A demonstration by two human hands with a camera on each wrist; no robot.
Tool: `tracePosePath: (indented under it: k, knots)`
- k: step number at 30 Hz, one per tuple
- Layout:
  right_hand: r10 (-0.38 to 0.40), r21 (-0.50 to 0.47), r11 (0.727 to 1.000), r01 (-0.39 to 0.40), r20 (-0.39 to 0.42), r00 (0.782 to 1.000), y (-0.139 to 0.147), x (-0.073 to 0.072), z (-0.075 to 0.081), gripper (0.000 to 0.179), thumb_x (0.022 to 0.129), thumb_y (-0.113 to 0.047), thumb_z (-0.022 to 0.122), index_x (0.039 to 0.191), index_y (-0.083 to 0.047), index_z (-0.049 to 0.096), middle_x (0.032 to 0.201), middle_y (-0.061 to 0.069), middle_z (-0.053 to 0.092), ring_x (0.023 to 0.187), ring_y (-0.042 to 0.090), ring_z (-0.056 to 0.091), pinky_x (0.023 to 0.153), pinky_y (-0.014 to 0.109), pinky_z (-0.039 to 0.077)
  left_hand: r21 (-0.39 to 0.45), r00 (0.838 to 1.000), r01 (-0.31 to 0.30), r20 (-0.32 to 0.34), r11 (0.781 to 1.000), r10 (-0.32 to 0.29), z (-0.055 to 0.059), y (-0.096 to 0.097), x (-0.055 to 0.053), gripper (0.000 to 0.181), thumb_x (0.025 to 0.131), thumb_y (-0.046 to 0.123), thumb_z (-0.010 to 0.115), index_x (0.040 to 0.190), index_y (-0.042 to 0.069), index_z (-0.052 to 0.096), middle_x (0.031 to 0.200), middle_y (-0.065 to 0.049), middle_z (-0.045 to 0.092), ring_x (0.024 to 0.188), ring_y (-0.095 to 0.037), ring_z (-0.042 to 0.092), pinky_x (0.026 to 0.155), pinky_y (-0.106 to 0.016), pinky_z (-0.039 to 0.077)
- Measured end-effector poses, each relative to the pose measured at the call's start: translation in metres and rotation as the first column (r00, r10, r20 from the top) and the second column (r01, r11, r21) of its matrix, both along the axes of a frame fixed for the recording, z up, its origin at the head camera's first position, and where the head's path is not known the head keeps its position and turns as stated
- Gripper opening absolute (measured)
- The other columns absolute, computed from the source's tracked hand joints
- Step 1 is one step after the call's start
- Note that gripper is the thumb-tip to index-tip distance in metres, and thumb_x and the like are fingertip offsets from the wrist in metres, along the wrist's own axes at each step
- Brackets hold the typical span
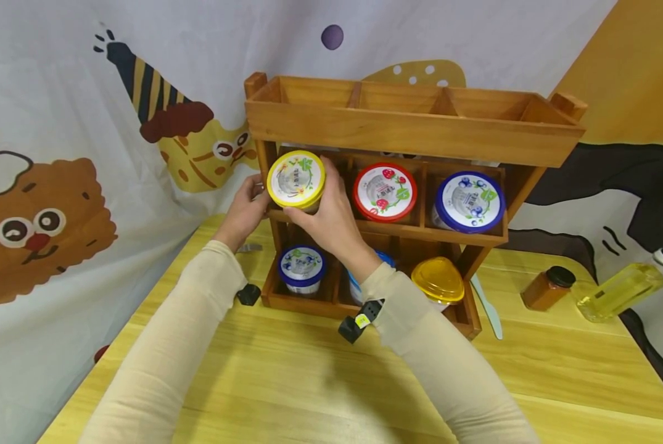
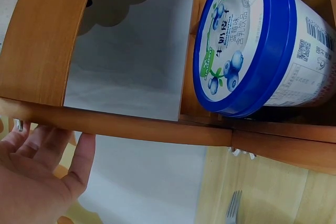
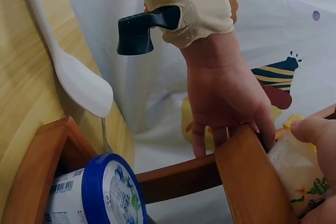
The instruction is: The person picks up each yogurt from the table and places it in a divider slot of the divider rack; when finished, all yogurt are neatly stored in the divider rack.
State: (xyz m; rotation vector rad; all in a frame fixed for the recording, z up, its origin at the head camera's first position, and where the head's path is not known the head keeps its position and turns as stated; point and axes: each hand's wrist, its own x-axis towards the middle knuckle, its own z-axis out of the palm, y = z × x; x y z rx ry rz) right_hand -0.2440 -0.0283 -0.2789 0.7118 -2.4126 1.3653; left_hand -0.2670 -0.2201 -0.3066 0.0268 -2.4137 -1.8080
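My right hand (image 1: pixel 333 213) grips a tub with a yellow lid (image 1: pixel 296 179) at the left end of the middle tier of a wooden rack (image 1: pixel 409 132). The lid faces me, tilted up. In the right wrist view, thumb and fingers sit on both sides of that tub (image 3: pixel 299 166). My left hand (image 1: pixel 245 209) holds the rack's left side post, as the left wrist view shows with fingertips at the wooden edge (image 2: pixel 131 127). Beside the yellow tub stand a red-lidded strawberry tub (image 1: pixel 385 192) and a blue-lidded blueberry tub (image 1: pixel 470 202).
On the bottom tier are another blueberry tub (image 1: pixel 301 269), a light-blue-lidded tub partly behind my right wrist, and a yellow-lidded container (image 1: pixel 438 280). Right of the rack lie a pale knife (image 1: pixel 486 308), a dark-capped jar (image 1: pixel 547 288) and an oil bottle (image 1: pixel 622 293). A fork (image 2: pixel 234 208) lies at left.
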Motion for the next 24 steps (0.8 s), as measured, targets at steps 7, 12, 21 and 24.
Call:
tracePosePath:
  k: [7,12,21,24]
  knots:
    - [0.002,0.018,1.0,-0.003,0.011,1.0,0.0,-0.001,0.0027,0.103,0.081,-0.03,0.082,0.155,-0.009,0.014,0.149,0.014,0.036,0.137,0.026,0.039,0.115,0.041,0.035,-0.01,1.0,-0.008,0.002,1.0,0.008,0.0,0.0003,-0.0007,0.055,0.102,0.038,0.048,0.148,0.012,0.034,0.146,-0.014,0.048,0.115,-0.025,0.053,0.089,-0.033,0.047]
    - [-0.012,0.021,1.0,0.012,0.023,1.0,0.0006,0.0013,0.0036,0.104,0.08,-0.029,0.082,0.155,-0.006,0.012,0.149,0.018,0.034,0.135,0.028,0.041,0.114,0.042,0.036,-0.002,1.0,0.002,0.008,1.0,-0.002,0.0011,0.0004,0.0002,0.057,0.101,0.04,0.049,0.148,0.013,0.034,0.146,-0.014,0.047,0.118,-0.026,0.053,0.089,-0.033,0.046]
    - [-0.023,0.021,1.0,0.024,-0.036,0.999,-0.0006,0.0034,0.0054,0.105,0.079,-0.019,0.081,0.156,-0.005,0.01,0.149,0.02,0.03,0.134,0.029,0.038,0.113,0.042,0.036,-0.008,1.0,0.011,0.007,1.0,-0.01,0.0019,0.0003,0.0011,0.058,0.1,0.043,0.05,0.148,0.013,0.034,0.144,-0.014,0.048,0.116,-0.025,0.053,0.088,-0.031,0.046]
    - [-0.035,0.029,0.999,0.036,-0.05,0.998,-0.0004,0.0047,0.0056,0.105,0.079,-0.018,0.081,0.155,-0.005,0.011,0.149,0.021,0.029,0.134,0.03,0.038,0.113,0.041,0.037,-0.011,1.0,0.01,0.003,1.0,-0.01,0.0013,-0.0003,0.0003,0.059,0.1,0.042,0.05,0.148,0.012,0.033,0.143,-0.015,0.049,0.116,-0.025,0.053,0.089,-0.032,0.046]
